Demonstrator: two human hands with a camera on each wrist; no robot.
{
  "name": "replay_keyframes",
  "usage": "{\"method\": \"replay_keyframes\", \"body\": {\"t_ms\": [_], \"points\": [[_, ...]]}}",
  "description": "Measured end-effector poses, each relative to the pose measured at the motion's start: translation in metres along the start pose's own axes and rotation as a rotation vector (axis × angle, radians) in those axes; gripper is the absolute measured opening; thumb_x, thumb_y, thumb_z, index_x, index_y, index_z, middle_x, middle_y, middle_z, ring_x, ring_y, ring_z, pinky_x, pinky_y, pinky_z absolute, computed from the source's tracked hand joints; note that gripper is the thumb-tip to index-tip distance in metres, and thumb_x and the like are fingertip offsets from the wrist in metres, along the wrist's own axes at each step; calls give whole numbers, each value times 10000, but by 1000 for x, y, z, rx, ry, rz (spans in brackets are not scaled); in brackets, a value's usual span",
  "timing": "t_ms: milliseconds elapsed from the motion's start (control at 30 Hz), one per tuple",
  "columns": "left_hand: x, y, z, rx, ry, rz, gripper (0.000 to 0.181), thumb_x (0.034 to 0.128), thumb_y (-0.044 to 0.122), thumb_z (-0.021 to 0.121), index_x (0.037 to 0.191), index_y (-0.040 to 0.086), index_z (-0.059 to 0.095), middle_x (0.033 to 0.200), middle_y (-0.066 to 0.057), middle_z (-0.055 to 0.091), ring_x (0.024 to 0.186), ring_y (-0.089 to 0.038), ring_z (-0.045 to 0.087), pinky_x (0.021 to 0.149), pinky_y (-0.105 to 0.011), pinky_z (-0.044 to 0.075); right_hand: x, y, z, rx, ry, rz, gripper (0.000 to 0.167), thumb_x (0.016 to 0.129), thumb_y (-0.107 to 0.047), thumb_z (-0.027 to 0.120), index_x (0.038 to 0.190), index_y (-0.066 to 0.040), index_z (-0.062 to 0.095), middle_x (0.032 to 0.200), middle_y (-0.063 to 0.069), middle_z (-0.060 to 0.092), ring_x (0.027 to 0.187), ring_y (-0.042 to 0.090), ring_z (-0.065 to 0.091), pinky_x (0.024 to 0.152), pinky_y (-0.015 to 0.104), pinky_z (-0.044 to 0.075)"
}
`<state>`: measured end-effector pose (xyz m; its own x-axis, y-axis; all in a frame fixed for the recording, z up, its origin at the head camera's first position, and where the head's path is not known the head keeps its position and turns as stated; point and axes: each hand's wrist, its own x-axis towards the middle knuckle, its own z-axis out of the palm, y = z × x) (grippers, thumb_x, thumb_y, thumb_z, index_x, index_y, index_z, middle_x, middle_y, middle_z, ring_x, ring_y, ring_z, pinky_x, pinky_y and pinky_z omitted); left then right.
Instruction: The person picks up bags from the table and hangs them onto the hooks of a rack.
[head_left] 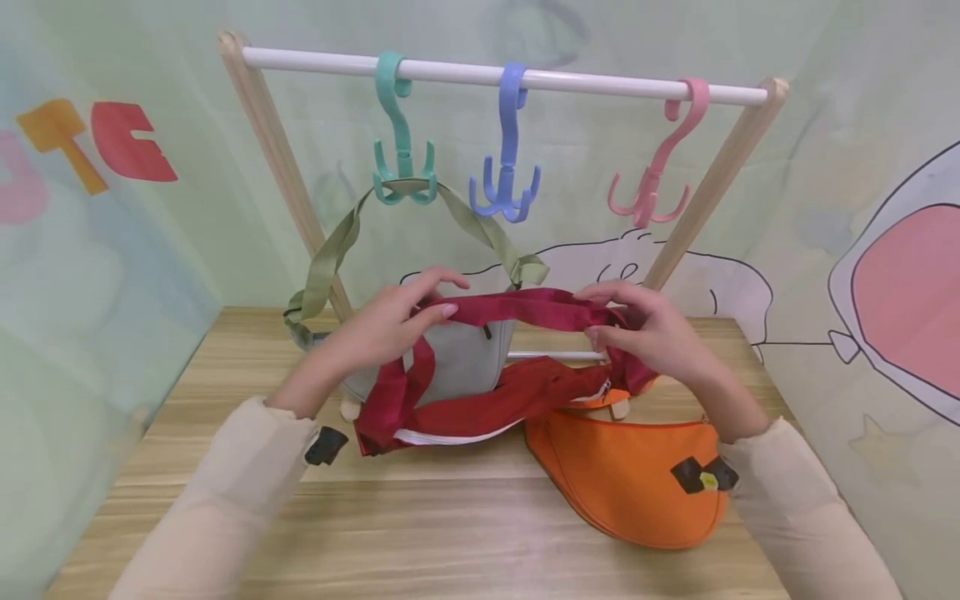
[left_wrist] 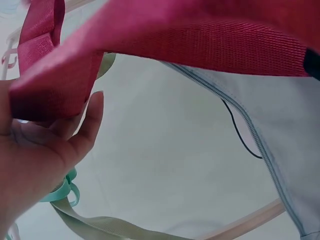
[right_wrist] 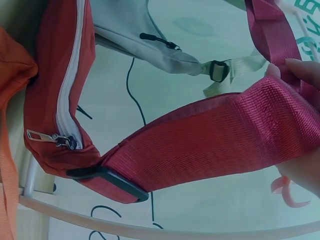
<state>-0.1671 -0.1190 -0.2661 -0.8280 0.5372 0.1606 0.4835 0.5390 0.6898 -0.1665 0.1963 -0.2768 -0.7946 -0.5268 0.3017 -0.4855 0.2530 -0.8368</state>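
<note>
A dark red waist bag (head_left: pixel 487 398) with a white zipper hangs just over the wooden table, its wide strap (head_left: pixel 525 308) raised between both hands. My left hand (head_left: pixel 378 325) holds the strap's left part between thumb and fingers. At the other end, my right hand (head_left: pixel 656 329) pinches the strap, seen also as a webbing band (right_wrist: pixel 200 145) in the right wrist view. The black buckle (right_wrist: pixel 112 182) joins strap and bag there. Behind it, a grey bag (head_left: pixel 457 358) hangs by its olive strap (head_left: pixel 333 254) from the green hook (head_left: pixel 405 142).
An orange bag (head_left: pixel 622 483) lies on the table (head_left: pixel 420 533) at the front right. Above the hands runs a white rod (head_left: pixel 577 81) on wooden posts, with a blue hook (head_left: pixel 508 142) in the middle and a pink hook (head_left: pixel 660 154) at the right.
</note>
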Motion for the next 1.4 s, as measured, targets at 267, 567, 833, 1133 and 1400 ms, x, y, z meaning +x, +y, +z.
{"method": "replay_keyframes", "body": {"t_ms": [267,567,833,1133,1400], "points": [[1,3,-8,29,2,-9,319,941,130,503,1253,158,445,930,-70,612,776,-216,534,669,-339,455,5,-9,-5,-33,-16,-13,356,829,65,604,1173,-10,551,903,135,566,584,247,556,506,255,446],[2,8,-16,21,38,-36,304,939,138,508,1237,156,449,941,-81,623,765,-224,529,668,-353,424,12,-18,-7,-64,-9,1,370,838,30,612,1196,-42,552,992,113,575,616,223,585,500,254,446],[2,14,-21,26,70,-107,329,933,128,513,1251,163,438,1030,-121,612,832,-251,553,720,-386,452,17,-26,-8,-68,5,16,373,826,37,624,1185,-48,563,961,114,570,621,216,594,480,255,442],[1,20,-21,14,105,-135,331,941,139,495,1262,178,427,1044,-119,604,876,-253,557,756,-412,449,20,-31,-10,-51,3,49,381,845,-12,624,1214,-69,547,993,109,571,660,231,610,527,299,501],[3,21,-23,14,149,-106,319,949,130,475,1262,161,423,1020,-127,612,874,-249,541,771,-399,425,25,-35,-11,-88,32,72,377,840,-31,637,1208,-71,562,944,121,599,645,237,606,542,305,502]]}}
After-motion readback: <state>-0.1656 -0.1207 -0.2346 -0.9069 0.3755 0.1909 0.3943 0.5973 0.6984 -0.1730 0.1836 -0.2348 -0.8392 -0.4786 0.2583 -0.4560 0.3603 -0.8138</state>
